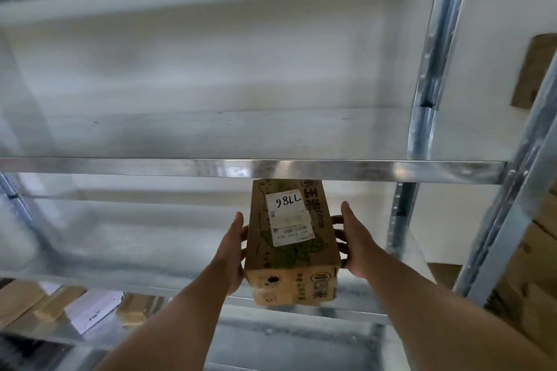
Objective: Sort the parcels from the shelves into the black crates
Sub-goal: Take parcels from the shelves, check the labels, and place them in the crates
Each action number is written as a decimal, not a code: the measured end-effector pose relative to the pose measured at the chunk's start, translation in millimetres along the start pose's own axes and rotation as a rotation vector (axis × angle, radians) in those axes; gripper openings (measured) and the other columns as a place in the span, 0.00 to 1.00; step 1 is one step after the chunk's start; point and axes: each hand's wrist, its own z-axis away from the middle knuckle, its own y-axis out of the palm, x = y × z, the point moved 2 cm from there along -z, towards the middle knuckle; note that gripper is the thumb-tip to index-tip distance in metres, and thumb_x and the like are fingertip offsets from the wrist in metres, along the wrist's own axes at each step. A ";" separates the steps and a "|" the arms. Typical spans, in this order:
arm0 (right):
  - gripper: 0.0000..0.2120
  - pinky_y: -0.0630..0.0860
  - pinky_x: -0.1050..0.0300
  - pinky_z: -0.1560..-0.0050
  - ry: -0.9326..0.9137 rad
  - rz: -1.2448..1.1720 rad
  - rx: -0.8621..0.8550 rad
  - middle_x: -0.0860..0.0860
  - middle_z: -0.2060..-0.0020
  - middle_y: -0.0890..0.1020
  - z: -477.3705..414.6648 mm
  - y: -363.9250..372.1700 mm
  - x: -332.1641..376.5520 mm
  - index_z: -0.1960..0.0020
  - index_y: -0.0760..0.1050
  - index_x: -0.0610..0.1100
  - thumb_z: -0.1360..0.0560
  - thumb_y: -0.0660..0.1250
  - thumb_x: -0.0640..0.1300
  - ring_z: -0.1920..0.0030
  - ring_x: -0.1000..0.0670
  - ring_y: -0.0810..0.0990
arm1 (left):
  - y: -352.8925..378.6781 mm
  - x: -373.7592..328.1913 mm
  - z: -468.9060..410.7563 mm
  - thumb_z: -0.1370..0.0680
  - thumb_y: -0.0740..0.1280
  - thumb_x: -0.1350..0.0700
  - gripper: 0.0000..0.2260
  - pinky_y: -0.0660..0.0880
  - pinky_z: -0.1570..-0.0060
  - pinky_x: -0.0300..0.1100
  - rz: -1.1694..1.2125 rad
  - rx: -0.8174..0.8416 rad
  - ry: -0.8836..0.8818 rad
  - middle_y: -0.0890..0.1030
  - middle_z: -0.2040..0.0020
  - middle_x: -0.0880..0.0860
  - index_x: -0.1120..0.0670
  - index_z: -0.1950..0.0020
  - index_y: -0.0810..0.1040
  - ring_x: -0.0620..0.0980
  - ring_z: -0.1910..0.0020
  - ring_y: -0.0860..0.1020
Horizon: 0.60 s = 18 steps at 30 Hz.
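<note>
Both hands are holding one parcel [301, 259] in the bay between two shelf levels. It is an oblong brown cardboard box with matte, slightly scuffed faces, green print and soft corners. Its far end is sitting just under the front beam [150, 166] of the upper shelf, and its near end is hanging over the front rim of the lower shelf [355, 309]. I cannot tell whether the underside is touching that shelf.

A white paper label [287, 214] is lying flat on the top face, with handwritten digits reading upside down from here and small barcodes below them. A dark round hole is showing in the near end face.

The left hand [233, 250] is pressing the box's left side with its thumb lying up along the edge. Its fingers are closing onto the side wall but are mostly hidden. The right hand [357, 238] is mirroring it on the right side, thumb pointing up, fingers [338, 233] curling round the side wall and clamping on it.

The racking is galvanised steel, bright and mottled. The beams are thin and folded, and a perforated angle upright [434, 39] is running down the right. The shelf decks are reading as smooth and grey, blurred in places.

On the level below at left, flat brown cartons [27, 301] are lying side by side, with a white printed sheet [93, 307] resting on them. More cardboard boxes [536, 280] are stacking up at the far right, beyond the frame.
</note>
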 end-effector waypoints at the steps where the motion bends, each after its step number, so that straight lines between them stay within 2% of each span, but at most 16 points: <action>1: 0.30 0.74 0.41 0.40 -0.012 0.001 0.007 0.43 0.52 0.84 -1.9 8.3 -1.0 0.47 0.76 0.43 0.18 0.50 0.68 0.46 0.41 0.81 | -7.4 -1.4 1.1 0.22 0.50 0.29 0.30 0.69 0.34 0.65 0.012 -0.005 0.005 0.82 0.39 0.55 0.46 0.36 0.80 0.62 0.36 0.76; 6: 0.29 0.72 0.35 0.33 -0.016 0.040 0.084 0.41 0.45 0.84 -13.0 59.5 -12.3 0.46 0.76 0.43 0.18 0.51 0.67 0.40 0.38 0.81 | -54.8 -6.2 14.3 0.22 0.50 0.30 0.29 0.71 0.35 0.64 0.056 -0.058 0.021 0.83 0.41 0.54 0.45 0.36 0.79 0.61 0.38 0.78; 10: 0.29 0.73 0.38 0.37 0.018 0.080 0.137 0.41 0.43 0.83 -21.5 119.2 -27.7 0.47 0.76 0.43 0.19 0.51 0.68 0.38 0.38 0.80 | -110.6 -10.8 29.0 0.22 0.50 0.29 0.29 0.70 0.34 0.64 0.095 -0.116 0.036 0.83 0.41 0.53 0.45 0.37 0.80 0.61 0.37 0.78; 14: 0.30 0.72 0.38 0.34 0.019 0.179 0.178 0.41 0.42 0.83 -29.1 197.8 -44.8 0.45 0.76 0.43 0.19 0.51 0.68 0.38 0.37 0.79 | -182.1 -18.2 48.9 0.22 0.51 0.29 0.29 0.69 0.33 0.64 0.150 -0.193 0.047 0.83 0.40 0.53 0.45 0.39 0.80 0.60 0.36 0.77; 18: 0.28 0.71 0.37 0.32 0.020 0.269 0.245 0.45 0.42 0.83 -27.9 294.2 -68.2 0.43 0.77 0.45 0.18 0.51 0.67 0.38 0.40 0.79 | -269.7 -30.5 74.0 0.20 0.50 0.31 0.30 0.70 0.33 0.61 0.170 -0.297 0.072 0.81 0.37 0.54 0.49 0.35 0.78 0.59 0.33 0.75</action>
